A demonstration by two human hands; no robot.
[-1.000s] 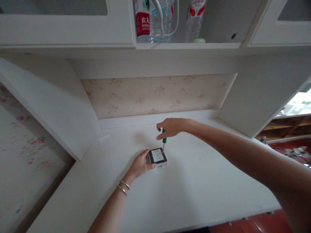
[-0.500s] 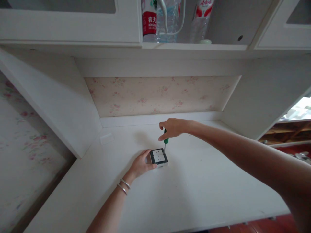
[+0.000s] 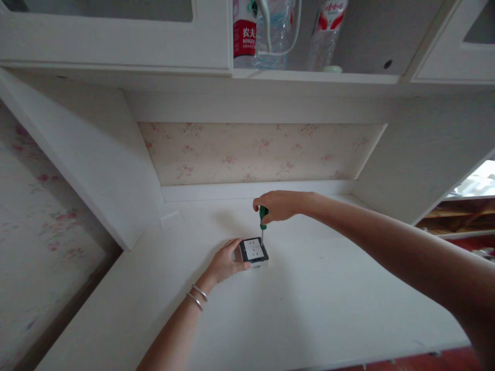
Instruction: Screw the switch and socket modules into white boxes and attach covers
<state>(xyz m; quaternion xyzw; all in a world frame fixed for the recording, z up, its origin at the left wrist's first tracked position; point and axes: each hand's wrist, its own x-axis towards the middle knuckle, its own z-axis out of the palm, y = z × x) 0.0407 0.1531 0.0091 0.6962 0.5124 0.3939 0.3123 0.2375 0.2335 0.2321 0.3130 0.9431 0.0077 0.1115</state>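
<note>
A small square wall socket (image 3: 253, 251), white face in a dark frame, lies on the white desk (image 3: 309, 309). My left hand (image 3: 226, 263) grips its left side, thumb along the near edge; two thin bangles circle that wrist. My right hand (image 3: 276, 205) is closed round the green handle of a screwdriver (image 3: 263, 222), held upright. Its metal tip rests on the socket's far right corner.
A white shelf unit wraps the desk, with side panels left and right and floral wallpaper (image 3: 255, 152) behind. Plastic bottles (image 3: 244, 32) and a white cable stand on the shelf above. A small white label (image 3: 171, 220) lies at the back left of the desk.
Both hands have kept their hold on the socket and the screwdriver. My right fingers have curled tighter round the handle. The view has shifted slightly.
</note>
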